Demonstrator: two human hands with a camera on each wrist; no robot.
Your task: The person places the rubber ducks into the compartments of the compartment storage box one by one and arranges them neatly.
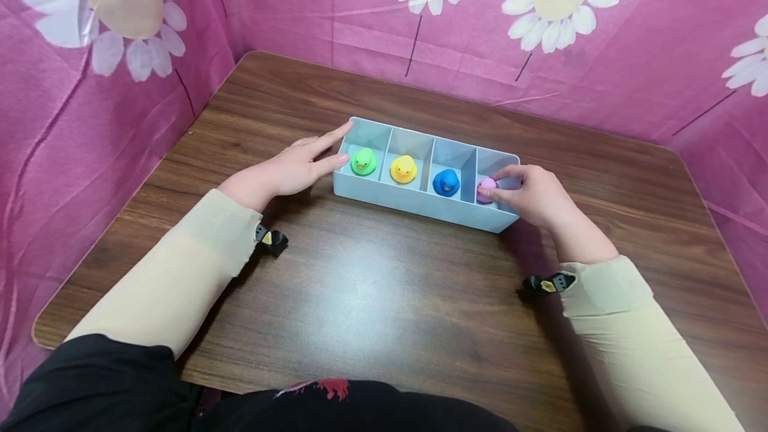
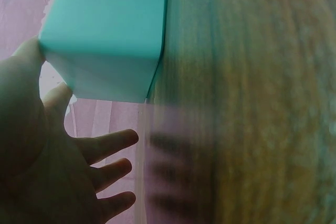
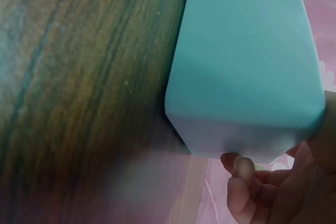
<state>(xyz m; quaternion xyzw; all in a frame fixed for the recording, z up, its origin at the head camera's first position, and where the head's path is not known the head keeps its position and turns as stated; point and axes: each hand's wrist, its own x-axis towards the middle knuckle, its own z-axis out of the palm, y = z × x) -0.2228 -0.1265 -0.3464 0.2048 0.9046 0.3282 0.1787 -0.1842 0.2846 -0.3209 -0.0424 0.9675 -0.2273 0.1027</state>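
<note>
A light blue box [image 1: 414, 209] with compartments in a row stands on the wooden table. From left to right it holds a green duck [image 1: 363, 161], a yellow duck [image 1: 403, 169], a blue duck [image 1: 447, 183] and a pink duck [image 1: 487, 189]. Reaching into the rightmost compartment, my right hand [image 1: 543, 195] pinches the pink duck between thumb and finger. The duck is partly covered by those fingers. My left hand [image 1: 291, 169] touches the box's left end with thumb and index finger; its other fingers spread out beside the end wall in the left wrist view.
The brown table [image 1: 336, 312] has rounded corners and extends around the box on all sides. Pink cloth [image 1: 354, 32] with large white flowers hangs along its back and sides. Small black devices [image 1: 273, 240] sit at the sleeve cuffs.
</note>
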